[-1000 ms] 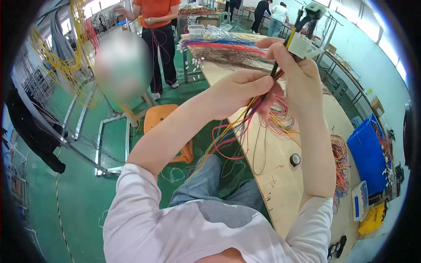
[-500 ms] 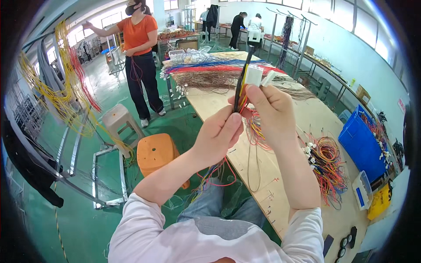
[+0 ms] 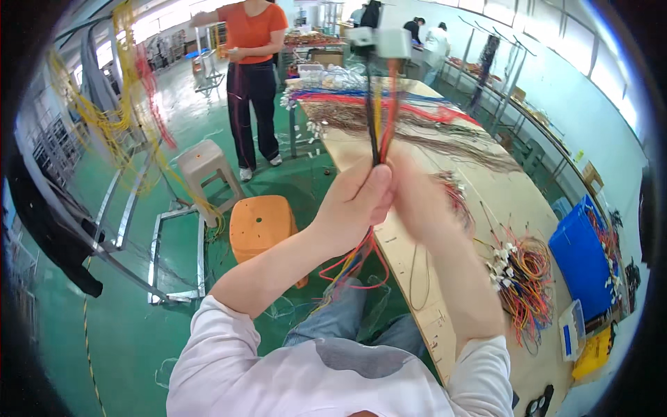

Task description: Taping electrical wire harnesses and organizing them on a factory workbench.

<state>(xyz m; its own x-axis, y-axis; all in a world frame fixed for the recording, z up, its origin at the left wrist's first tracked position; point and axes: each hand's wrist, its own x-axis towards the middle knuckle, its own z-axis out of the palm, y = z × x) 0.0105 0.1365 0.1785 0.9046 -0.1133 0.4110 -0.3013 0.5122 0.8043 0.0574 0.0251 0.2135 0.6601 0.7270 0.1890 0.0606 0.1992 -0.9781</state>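
My left hand is closed around a bundle of black, yellow and red wires, held upright in front of my chest. White plastic connectors top the bundle, somewhat blurred. Below the fist, red and other coloured wires loop down over my lap. My right hand is right against the left one at the wires, smeared by motion. Its fingers are mostly hidden, so its grip cannot be made out.
On the wooden table lie a coil of coloured wires with white connectors and long loose wires. A blue bin stands at the right. Orange and grey stools and a person in orange are left.
My right hand has left the white connectors and come down beside my left hand. The connectors now stand free above both hands. My view has shifted slightly left and downward.
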